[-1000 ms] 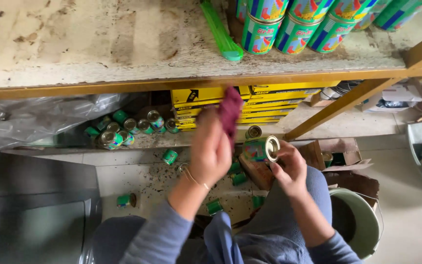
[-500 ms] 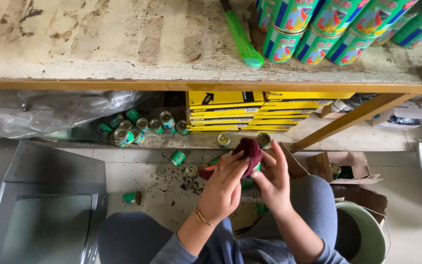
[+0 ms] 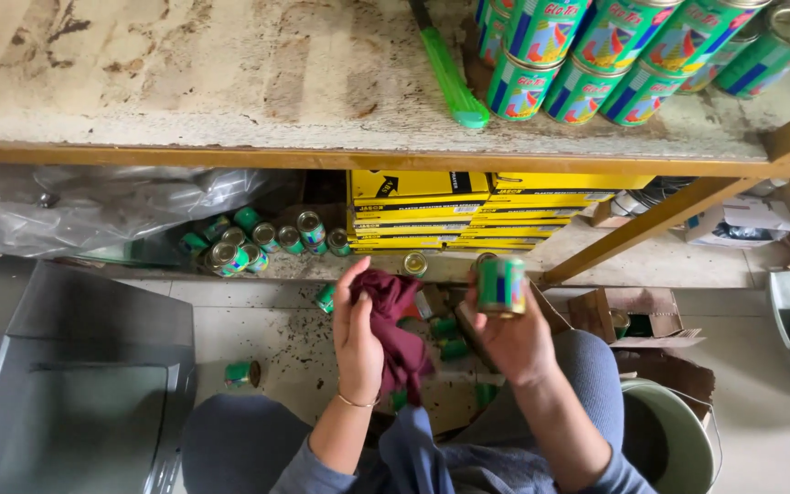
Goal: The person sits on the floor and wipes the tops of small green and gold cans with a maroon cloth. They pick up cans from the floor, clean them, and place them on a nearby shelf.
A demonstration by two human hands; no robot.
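Note:
My left hand [image 3: 358, 334] grips a dark maroon cloth [image 3: 397, 329] that hangs down over my lap. My right hand [image 3: 514, 338] holds a small green tin can [image 3: 501, 284] upright, just right of the cloth and apart from it. Both hands are raised in front of a worn wooden shelf [image 3: 230, 91]. On that shelf's right end lie several green cans [image 3: 596, 55] stacked on their sides, with a green-handled tool [image 3: 454, 82] beside them.
Several loose green cans [image 3: 258, 240] lie on the lower ledge beside clear plastic sheeting [image 3: 93, 206] and yellow boxes [image 3: 450, 215]. One can [image 3: 241, 373] lies on the tiled floor. A grey bin [image 3: 75, 384] stands at left, a green bucket [image 3: 678, 430] and open cardboard boxes [image 3: 642, 316] at right.
My hands were pressed together with the cloth on the can; they have since separated, the right hand lifting the can upright and the left hand drawing the cloth away.

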